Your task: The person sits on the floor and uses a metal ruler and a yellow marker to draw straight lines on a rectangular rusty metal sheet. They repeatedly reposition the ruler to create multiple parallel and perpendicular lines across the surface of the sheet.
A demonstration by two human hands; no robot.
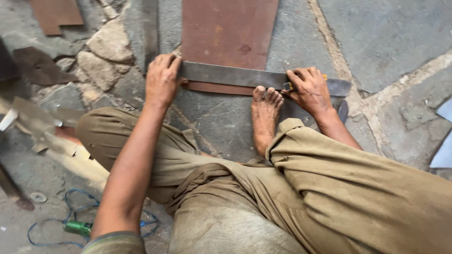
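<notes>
I see the left hand (161,81) pressed flat on the left end of the metal bar (245,76), fingers curled over its top edge. The bar lies across the near end of the rusty sheet (226,33), which sits on the stone floor (376,33). The right hand (308,89) pinches a small yellow-tipped tool (288,86) against the bar's right part. The bare foot (264,115) has its toes touching the bar's near edge. A green tool with blue cable (77,228) lies lower left.
</notes>
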